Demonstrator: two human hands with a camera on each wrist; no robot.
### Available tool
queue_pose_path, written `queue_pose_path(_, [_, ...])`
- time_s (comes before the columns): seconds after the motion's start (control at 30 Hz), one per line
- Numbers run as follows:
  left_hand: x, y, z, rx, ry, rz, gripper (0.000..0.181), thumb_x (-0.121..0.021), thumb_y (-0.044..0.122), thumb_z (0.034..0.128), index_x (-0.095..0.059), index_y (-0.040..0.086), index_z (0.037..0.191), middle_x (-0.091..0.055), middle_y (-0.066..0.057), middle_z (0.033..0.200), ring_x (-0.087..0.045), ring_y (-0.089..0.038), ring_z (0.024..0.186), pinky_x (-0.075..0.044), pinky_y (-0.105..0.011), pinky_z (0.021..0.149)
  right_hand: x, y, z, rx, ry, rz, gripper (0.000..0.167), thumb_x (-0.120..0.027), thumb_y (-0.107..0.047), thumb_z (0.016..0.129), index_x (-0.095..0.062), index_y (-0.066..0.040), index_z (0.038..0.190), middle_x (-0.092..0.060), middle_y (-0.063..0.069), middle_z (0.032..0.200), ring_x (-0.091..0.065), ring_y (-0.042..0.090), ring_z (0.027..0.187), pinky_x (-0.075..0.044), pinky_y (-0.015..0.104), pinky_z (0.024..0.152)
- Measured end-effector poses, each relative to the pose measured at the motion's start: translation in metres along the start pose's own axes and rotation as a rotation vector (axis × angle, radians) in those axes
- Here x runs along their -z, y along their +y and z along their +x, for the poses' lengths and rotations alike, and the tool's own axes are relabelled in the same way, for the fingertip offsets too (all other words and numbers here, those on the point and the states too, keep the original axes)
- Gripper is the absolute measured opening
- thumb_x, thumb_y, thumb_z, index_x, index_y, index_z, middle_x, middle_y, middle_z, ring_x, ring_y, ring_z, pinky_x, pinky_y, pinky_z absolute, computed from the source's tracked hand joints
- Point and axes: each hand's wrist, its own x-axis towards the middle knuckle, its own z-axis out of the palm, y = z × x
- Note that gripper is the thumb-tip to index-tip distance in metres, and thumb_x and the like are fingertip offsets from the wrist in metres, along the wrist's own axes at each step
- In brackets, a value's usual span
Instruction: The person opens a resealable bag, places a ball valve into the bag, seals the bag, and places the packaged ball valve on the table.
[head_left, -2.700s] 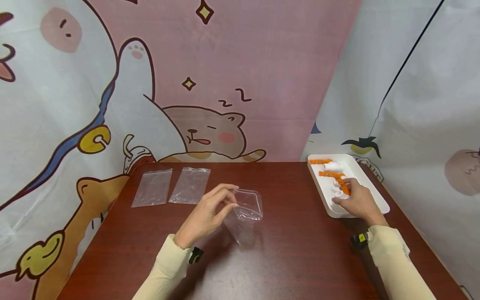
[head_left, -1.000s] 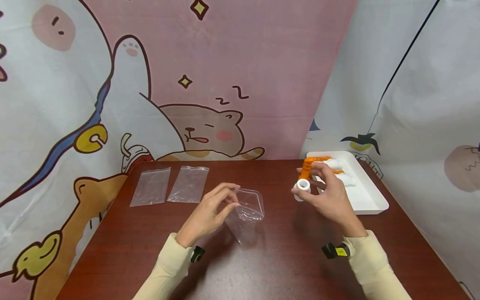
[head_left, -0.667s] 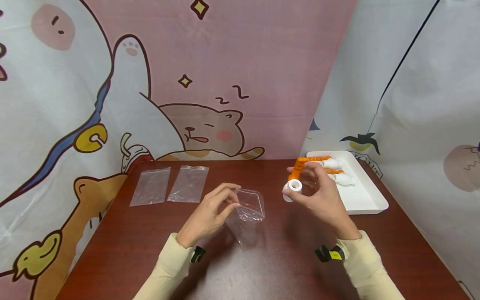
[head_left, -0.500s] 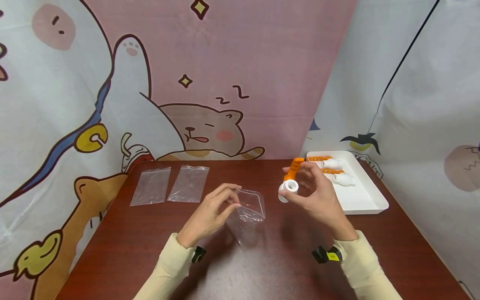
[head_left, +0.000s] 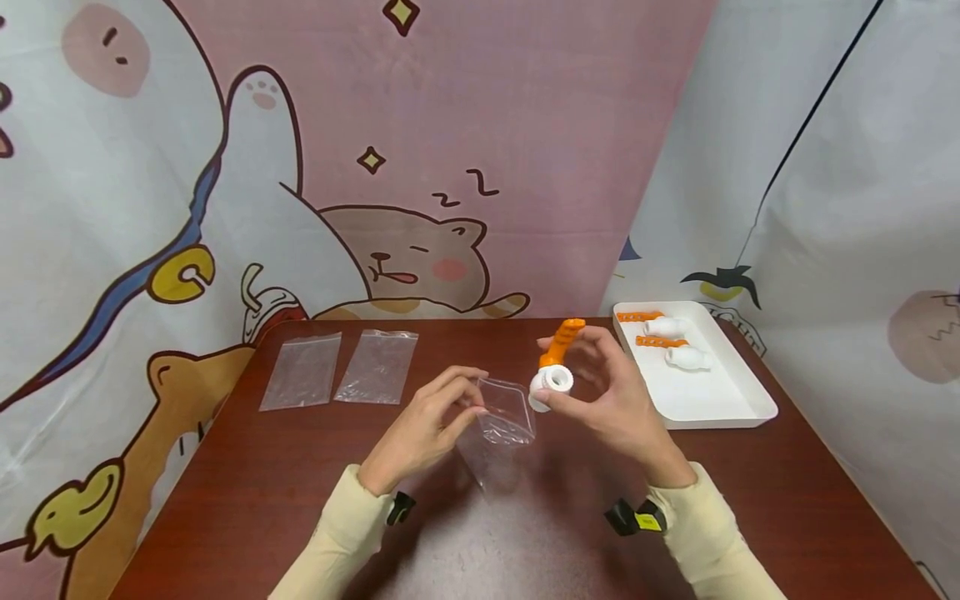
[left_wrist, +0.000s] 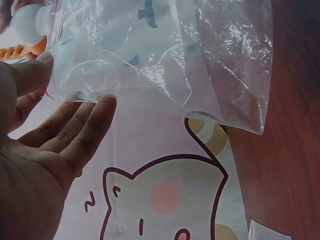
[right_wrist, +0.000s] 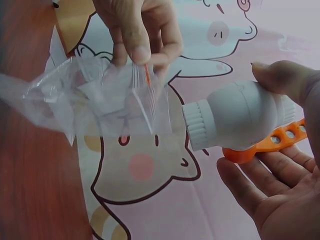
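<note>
My left hand [head_left: 429, 423] pinches a clear zip bag [head_left: 507, 414] near its mouth. The bag hangs over the table with its mouth held apart and turned toward the right. My right hand [head_left: 613, 402] holds a white plastic ball valve [right_wrist: 242, 115] with an orange handle [head_left: 561, 342] between thumb and fingers. In the right wrist view, the thumb lies on the white body while fingers are under the handle. One ribbed end of the valve faces the bag's mouth, close to it but outside. In the left wrist view, the valve shows only partly at the upper left.
A white tray [head_left: 720, 404] at the right holds two more ball valves, one nearer [head_left: 687, 359] and one farther [head_left: 664, 327]. Two flat zip bags, one left [head_left: 302, 373] and one right [head_left: 378, 367], lie at the back left of the brown table [head_left: 247, 500].
My right hand has lifted a ball valve out of the tray and carried it left to beside the bag. My left hand has stayed nearly still, keeping hold of the bag.
</note>
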Motion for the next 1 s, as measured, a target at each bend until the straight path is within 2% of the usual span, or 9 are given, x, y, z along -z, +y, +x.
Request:
queue_pose_path(0.13, [-0.001,0.001,0.001,-0.01,-0.002,0.0,0.006,-0.069,0.013,0.0987,-0.063,0.014,0.099,-0.062,-0.011,0.135,-0.066,-0.008,0.093,-0.058,-0.024,0.082,-0.006,-0.001,0.0,0.039,-0.024,0.004,0.069,-0.088,0.0,0.077,-0.05,-0.012,0.133,-0.069,0.005,0.132,-0.067,0.026,0.121,-0.057,0.027,0.098])
queue_pose_path(0.33, [-0.003,0.003,0.003,-0.004,-0.012,-0.004,0.006,-0.069,0.014,0.099,-0.063,0.015,0.098,-0.061,-0.005,0.136,-0.066,-0.007,0.093,-0.059,-0.025,0.082,-0.015,0.001,0.001,0.077,-0.057,-0.017,0.069,-0.09,-0.003,0.076,-0.051,-0.014,0.132,-0.07,0.001,0.13,-0.068,0.024,0.119,-0.055,0.029,0.101])
queue_pose_path(0.6, [-0.003,0.006,0.003,-0.024,-0.039,-0.049,0.006,-0.069,0.013,0.0986,-0.062,0.014,0.098,-0.06,-0.006,0.137,-0.067,-0.007,0.098,-0.058,-0.022,0.086,-0.016,0.006,0.001,0.084,-0.105,-0.078,0.071,-0.091,-0.01,0.076,-0.051,-0.019,0.133,-0.07,-0.005,0.131,-0.069,0.018,0.118,-0.053,0.028,0.104])
queue_pose_path(0.83, [-0.004,0.006,0.003,-0.034,-0.031,-0.068,0.006,-0.067,0.01,0.0994,-0.061,0.011,0.1,-0.062,-0.008,0.135,-0.067,-0.01,0.099,-0.058,-0.022,0.086,-0.015,0.01,0.002,0.147,-0.229,-0.044,0.072,-0.091,-0.006,0.076,-0.051,-0.015,0.135,-0.067,0.002,0.134,-0.069,0.023,0.116,-0.056,0.03,0.099])
queue_pose_path(1.0, [-0.003,0.006,0.003,-0.031,-0.023,-0.074,0.007,-0.067,0.01,0.0996,-0.061,0.013,0.1,-0.061,-0.005,0.135,-0.066,-0.01,0.103,-0.058,-0.022,0.087,-0.014,0.014,0.002,0.158,-0.328,-0.009,0.07,-0.089,-0.007,0.078,-0.051,-0.012,0.136,-0.065,0.009,0.137,-0.067,0.025,0.119,-0.054,0.031,0.104])
